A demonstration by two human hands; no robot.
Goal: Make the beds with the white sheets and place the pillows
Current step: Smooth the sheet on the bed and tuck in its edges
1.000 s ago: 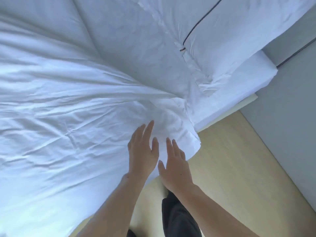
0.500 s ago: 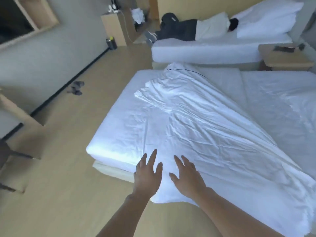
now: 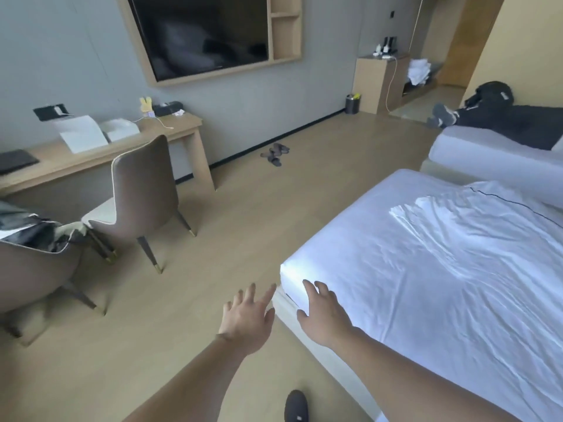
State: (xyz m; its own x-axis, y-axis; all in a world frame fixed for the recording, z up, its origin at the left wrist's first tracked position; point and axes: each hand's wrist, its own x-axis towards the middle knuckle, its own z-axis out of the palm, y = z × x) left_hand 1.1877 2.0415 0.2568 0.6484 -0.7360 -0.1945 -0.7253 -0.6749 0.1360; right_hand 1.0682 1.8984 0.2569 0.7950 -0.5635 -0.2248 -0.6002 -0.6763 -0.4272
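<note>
The near bed (image 3: 344,254) fills the right side, its mattress wrapped in a white fitted sheet. A rumpled white duvet (image 3: 475,257) with a dark piping line lies loosely over it. My right hand (image 3: 323,312) hovers open at the bed's near corner, fingers spread, holding nothing. Just left of that corner, my left hand (image 3: 248,318) is out over the floor, also open and empty. No pillow is in view.
A second bed (image 3: 475,153) stands at the far right with a person lying on it. Two brown chairs (image 3: 143,190) and a wooden desk (image 3: 91,156) stand on the left under a wall television. Slippers (image 3: 274,153) lie on the wooden floor.
My view has swung left from the duvet to the bed's foot corner and the room. Both hands stayed open and have come off the duvet; the left one is now over the floor.
</note>
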